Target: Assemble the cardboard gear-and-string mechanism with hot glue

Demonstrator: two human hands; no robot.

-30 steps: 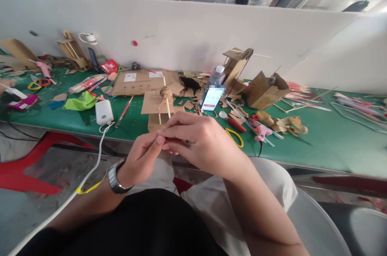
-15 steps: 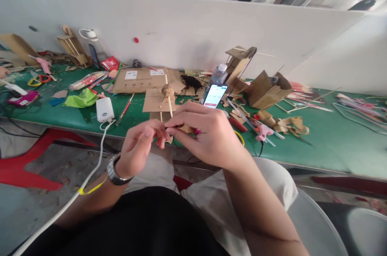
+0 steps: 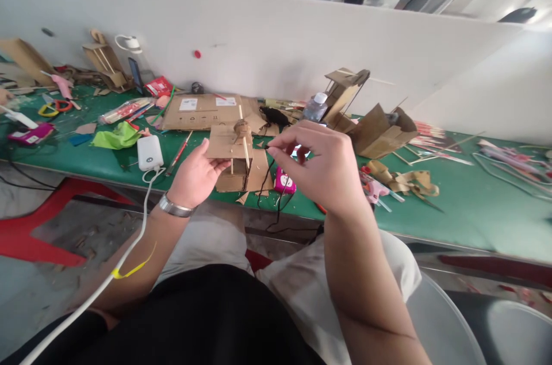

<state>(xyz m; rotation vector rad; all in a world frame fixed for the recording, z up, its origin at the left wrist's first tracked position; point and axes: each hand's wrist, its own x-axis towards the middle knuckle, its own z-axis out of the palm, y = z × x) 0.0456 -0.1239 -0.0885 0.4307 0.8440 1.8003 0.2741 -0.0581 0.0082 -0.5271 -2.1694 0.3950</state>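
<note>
My left hand (image 3: 199, 176) is palm up with its fingers stretched out. Its fingertips reach to the left side of a small cardboard structure (image 3: 222, 143), by a thin wooden stick; whether they press on it I cannot tell. A longer light stick (image 3: 246, 152) and a round brown cardboard piece (image 3: 241, 128) are on the structure's top. To the right, my right hand (image 3: 321, 166) hovers above the table's edge. Its thumb and forefinger are pinched on a small dark bit, too small to name. The structure's lower box (image 3: 232, 182) stands on the green table.
A pink power socket (image 3: 283, 181) with black cords lies below my right hand. Behind are a plastic bottle (image 3: 316, 107), a flat cardboard sheet (image 3: 194, 115) and a cardboard bag (image 3: 382, 129). A white power bank (image 3: 150, 152) is at left, its cable crossing my left forearm.
My hands, close together before, have drawn apart. The left moved to the cardboard structure and spread its fingers; the right shifted right and up, still pinched, now covering most of the phone.
</note>
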